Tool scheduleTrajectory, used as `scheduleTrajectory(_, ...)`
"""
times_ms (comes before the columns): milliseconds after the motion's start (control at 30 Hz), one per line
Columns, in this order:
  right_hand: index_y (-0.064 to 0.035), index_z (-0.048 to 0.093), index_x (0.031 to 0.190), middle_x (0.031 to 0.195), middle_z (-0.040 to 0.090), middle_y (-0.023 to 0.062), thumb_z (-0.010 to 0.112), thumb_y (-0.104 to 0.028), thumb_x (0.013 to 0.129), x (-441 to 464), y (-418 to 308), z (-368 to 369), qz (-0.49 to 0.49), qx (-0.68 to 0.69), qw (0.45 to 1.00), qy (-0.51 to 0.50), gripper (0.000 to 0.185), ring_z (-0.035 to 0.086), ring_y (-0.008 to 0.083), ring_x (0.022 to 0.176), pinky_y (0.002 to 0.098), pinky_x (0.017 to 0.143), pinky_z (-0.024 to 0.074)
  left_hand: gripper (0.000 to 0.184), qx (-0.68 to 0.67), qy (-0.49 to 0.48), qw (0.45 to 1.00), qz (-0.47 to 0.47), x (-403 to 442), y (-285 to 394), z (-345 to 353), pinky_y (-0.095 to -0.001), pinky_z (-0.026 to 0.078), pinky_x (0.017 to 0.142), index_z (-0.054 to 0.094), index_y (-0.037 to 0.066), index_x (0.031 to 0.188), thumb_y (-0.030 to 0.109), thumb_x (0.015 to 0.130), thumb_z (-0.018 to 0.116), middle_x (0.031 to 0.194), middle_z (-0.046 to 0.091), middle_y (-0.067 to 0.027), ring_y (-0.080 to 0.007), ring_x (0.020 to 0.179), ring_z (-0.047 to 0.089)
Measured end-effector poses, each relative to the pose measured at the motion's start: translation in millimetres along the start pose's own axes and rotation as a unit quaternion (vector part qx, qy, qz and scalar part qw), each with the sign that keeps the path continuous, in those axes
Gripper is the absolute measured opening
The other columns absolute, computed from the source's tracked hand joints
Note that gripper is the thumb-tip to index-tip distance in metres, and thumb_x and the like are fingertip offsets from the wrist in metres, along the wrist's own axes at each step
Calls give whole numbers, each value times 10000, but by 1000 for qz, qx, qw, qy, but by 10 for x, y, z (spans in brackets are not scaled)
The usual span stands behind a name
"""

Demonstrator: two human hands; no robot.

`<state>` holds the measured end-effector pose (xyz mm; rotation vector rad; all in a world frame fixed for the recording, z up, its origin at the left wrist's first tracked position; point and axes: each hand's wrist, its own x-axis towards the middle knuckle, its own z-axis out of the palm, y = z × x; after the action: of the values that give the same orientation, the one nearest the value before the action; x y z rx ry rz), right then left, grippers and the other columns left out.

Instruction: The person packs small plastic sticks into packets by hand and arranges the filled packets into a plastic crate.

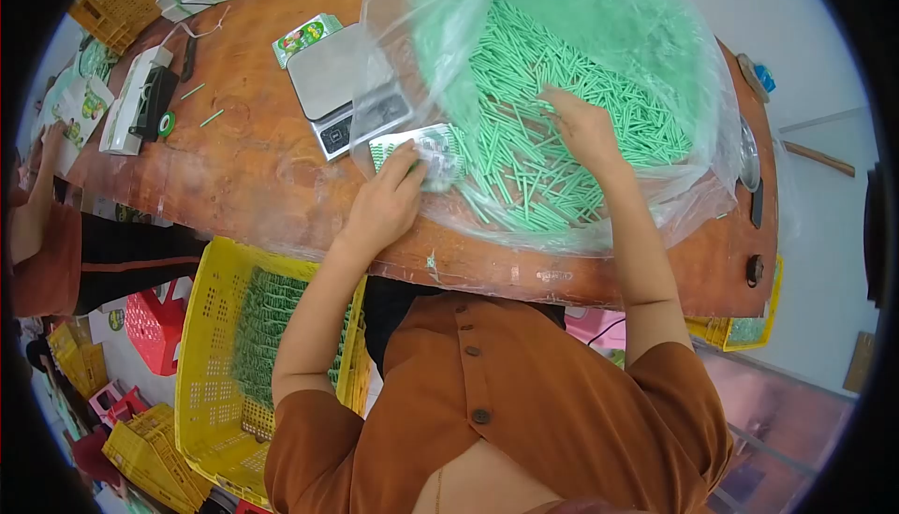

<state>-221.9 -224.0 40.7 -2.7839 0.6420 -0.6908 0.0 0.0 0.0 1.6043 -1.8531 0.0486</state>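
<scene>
A large clear plastic bag (421, 36) lies open on the table, filled with a heap of thin green sticks (637, 121). My right hand (582, 130) is inside the bag over the sticks, its fingers slightly bent and apart, touching the top of the heap. No stick shows clearly in its grasp. My left hand (387, 198) has its fingers closed on the edge of a silver and green printed packet (440, 151) at the bag's left rim. Just behind that packet is a digital weighing scale (339, 74), partly under the bag's film.
A green printed packet (304, 38) lies behind the scale. Two loose sticks, a tape roll (167, 124) and a black-and-white device (140, 107) sit left. A yellow crate (211, 355) with green packets stands below the table edge. Another person's hand (53, 139) is at far left.
</scene>
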Motion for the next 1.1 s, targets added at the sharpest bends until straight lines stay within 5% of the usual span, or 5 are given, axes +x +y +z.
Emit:
scheduleTrajectory(200,-113,592,982,823,637,50,597,-108,805,39,16,-98,-7,11,984,176,177,566,223,577,302,497,451,178,-138,91,977,-133,280,219,87,-310,448,628,542,14,742,-33,626,669,764,536,-91,-246,741,547)
scheduleTrajectory(267,-71,560,860,643,495,2,535,-188,882,76,-31,-115,387,444,808,14,121,437,185,544,285,549,400,204,-211,71,961,-164,507,408,361,-286,427,578,529,6,717,1,629,713,719,514,-79,-200,679,518)
scheduleTrajectory(367,-93,504,756,586,362,-35,442,-290,934,25,56,16,313,759,569,-55,273,349,138,554,278,579,366,244,-279,33,942,-185,618,512,687,-287,403,549,517,3,705,50,629,745,689,501,-83,-190,625,498)
scheduleTrajectory(600,-29,595,834,1019,591,98,442,-369,918,51,-498,-74,202,477,855,-10,382,521,210,969,344,896,381,257,-392,20,884,-252,613,529,818,-252,375,508,521,9,703,91,654,760,651,505,-30,-108,564,446)
scheduleTrajectory(1100,2,617,994,953,634,64,508,-41,850,107,-683,-194,227,410,881,62,186,572,120,854,244,761,452,144,-693,29,656,-300,810,517,536,-256,468,696,600,27,948,65,809,615,927,615,-45,-108,822,564)
